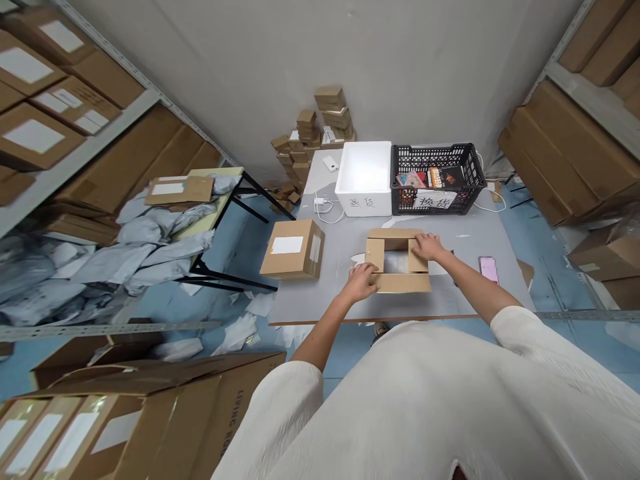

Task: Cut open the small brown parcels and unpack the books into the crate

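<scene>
In front of me on the grey table stands a small cardboard box (419, 283). Its side flaps are folded partly inward, and the long front and back flaps are spread outward. Through the gap between the flaps something pale and whitish (395, 261) shows inside; its kind cannot be made out. My left hand (361, 283) grips the box's front left corner, fingers curled over the left flap. At the back right corner my right hand (427, 247) has its fingers bent over the right flap. Scraps of white paper (358, 259) lie by the box.
A closed, labelled carton (293, 250) sits on the table's left edge. Behind stand a white foam bin (364, 202) and a black crate (435, 203) holding books. A phone (489, 269) lies at right. Grey parcels (110, 260) pile up left; carton shelves flank both sides.
</scene>
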A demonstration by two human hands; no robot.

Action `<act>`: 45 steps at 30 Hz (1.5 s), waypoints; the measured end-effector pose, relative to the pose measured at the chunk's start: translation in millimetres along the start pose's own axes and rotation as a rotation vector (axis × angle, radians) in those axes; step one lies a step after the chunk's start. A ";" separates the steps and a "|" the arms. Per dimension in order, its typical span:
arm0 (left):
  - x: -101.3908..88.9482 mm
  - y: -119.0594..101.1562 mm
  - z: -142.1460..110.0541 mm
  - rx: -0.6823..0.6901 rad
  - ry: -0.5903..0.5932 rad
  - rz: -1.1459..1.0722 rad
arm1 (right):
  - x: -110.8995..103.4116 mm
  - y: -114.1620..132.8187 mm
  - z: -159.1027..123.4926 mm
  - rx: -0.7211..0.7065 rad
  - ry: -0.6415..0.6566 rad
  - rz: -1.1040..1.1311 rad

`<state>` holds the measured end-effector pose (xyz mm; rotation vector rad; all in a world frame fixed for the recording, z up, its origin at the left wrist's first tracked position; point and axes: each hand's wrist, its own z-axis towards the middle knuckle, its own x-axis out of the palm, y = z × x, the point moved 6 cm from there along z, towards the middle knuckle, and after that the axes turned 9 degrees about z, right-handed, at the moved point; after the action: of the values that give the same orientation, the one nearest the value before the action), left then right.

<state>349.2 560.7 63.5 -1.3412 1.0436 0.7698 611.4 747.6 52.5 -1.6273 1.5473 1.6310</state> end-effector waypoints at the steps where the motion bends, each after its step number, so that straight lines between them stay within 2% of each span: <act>1: 5.7 -4.2 1.0 0.036 0.013 0.029 | 2.2 2.4 -1.2 0.011 -0.008 -0.003; 5: 26.5 -29.0 14.1 0.181 0.031 0.082 | 9.9 11.1 -4.5 0.068 -0.048 0.006; 8: 34.9 -40.5 23.9 0.230 0.078 0.106 | 13.3 15.6 -6.5 0.082 -0.056 -0.026; 10: 31.9 -41.6 24.5 0.235 0.075 0.120 | 13.6 17.0 -7.9 0.085 -0.058 -0.054; 13: 17.3 -38.7 13.8 0.231 0.011 0.113 | 12.2 17.8 -10.1 0.096 -0.063 -0.075; 16: 0.7 -31.8 -2.5 0.149 -0.042 0.177 | 10.8 19.5 -12.3 0.121 -0.028 -0.127; 22: -21.2 -4.0 -14.3 -0.175 -0.059 0.330 | 6.1 26.2 -17.6 0.178 0.075 -0.234; 24: -19.4 6.1 -9.0 -0.222 -0.015 0.307 | 4.3 28.6 -18.3 0.187 0.071 -0.240; 26: -12.1 15.2 -0.7 -0.233 0.078 0.232 | 3.7 30.2 -18.0 0.198 0.055 -0.230; 29: -0.4 23.5 12.4 -0.209 0.234 0.090 | 5.5 31.2 -16.4 0.217 0.032 -0.223; 31: 1.2 25.9 20.9 -0.188 0.281 0.046 | 7.8 31.2 -15.2 0.225 0.027 -0.232; 36: -4.7 29.8 48.2 -0.136 0.398 0.132 | 6.9 27.5 -14.1 0.229 0.017 -0.192; 41: -8.9 35.4 85.4 0.012 0.524 0.267 | -3.1 11.0 -19.4 0.166 -0.005 0.043; 45: -8.0 41.4 103.3 0.082 0.520 0.340 | -14.3 -17.3 -40.0 0.051 -0.165 0.323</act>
<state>324.1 668.2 47.4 -1.3412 1.7293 0.6242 648.5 725.6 68.2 -1.2286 1.8178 1.8162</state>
